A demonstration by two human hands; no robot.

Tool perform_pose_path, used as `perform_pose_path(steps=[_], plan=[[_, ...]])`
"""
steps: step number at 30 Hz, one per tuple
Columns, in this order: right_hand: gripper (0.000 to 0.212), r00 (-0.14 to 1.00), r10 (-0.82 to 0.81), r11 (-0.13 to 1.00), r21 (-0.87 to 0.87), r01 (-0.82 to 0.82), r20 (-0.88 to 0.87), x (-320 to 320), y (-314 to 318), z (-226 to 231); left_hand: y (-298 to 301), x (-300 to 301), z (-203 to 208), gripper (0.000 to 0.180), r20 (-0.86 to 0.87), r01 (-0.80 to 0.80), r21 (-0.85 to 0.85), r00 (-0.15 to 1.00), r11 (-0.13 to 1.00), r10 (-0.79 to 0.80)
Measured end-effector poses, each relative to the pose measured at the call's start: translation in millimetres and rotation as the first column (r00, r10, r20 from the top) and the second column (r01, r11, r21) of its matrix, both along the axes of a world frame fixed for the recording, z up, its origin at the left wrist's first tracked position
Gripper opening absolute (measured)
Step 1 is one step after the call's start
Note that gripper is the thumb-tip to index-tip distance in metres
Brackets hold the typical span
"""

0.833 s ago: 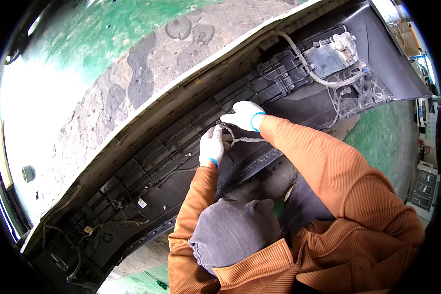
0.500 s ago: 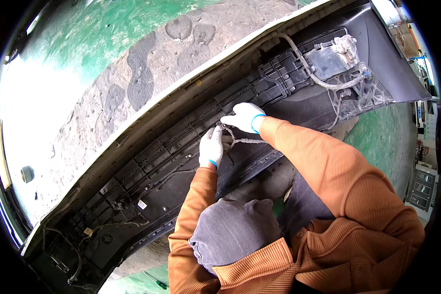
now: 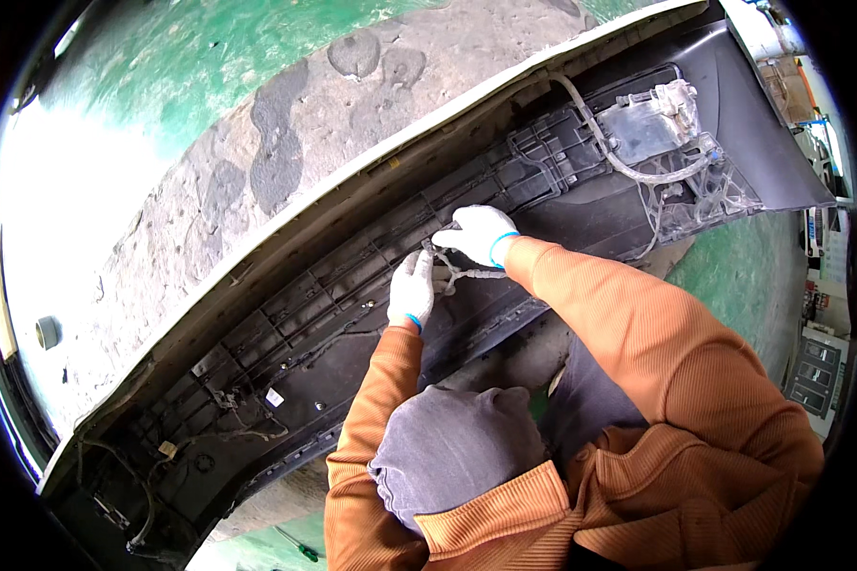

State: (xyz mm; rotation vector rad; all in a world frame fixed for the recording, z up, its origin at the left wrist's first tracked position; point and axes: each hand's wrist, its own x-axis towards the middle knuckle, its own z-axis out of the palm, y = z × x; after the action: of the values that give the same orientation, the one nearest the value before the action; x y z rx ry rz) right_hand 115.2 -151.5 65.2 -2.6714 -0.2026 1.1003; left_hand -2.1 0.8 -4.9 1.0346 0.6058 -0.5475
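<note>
Midway along the bumper [image 3: 607,207], the left hand [image 3: 412,289] pinches a small dark piece [image 3: 428,246] by pale wiring [image 3: 481,274], though I cannot tell whether the adjacent right hand [image 3: 479,235] grips anything.

Green floor and a blotched grey covering, with odds and ends around the rim.
The glossy green floor [image 3: 248,62] shows at the upper left, the right and the lower edge, washed out by white glare on the left. Over it spreads the grey covering [image 3: 352,124], rough-looking, with several darker rounded patches. Toward the left, a short, hollow grey roll [image 3: 47,332] sits near a small dark scrap [image 3: 65,376]; farther left stands a pale, narrow strip [image 3: 0,295]. A green-handled screwdriver [image 3: 308,552] lies on the floor at the bottom. At the far right is a light grey unit [image 3: 817,376] with dark rectangular panels.
</note>
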Motion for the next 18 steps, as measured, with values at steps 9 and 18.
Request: perform_pose_path(steps=[9,18], plan=[[0.069,0.982,0.175,0.984,0.052,-0.171,-0.068,10,-11,0,8,-11,-14,0.038,0.106,0.032,-0.112,0.994,0.993,-0.020],[0.069,0.980,0.190,0.981,0.058,-0.187,-0.055,9,-14,-3,9,-7,1,0.037,0.148,0.100,-0.017,0.984,0.995,-0.097]])
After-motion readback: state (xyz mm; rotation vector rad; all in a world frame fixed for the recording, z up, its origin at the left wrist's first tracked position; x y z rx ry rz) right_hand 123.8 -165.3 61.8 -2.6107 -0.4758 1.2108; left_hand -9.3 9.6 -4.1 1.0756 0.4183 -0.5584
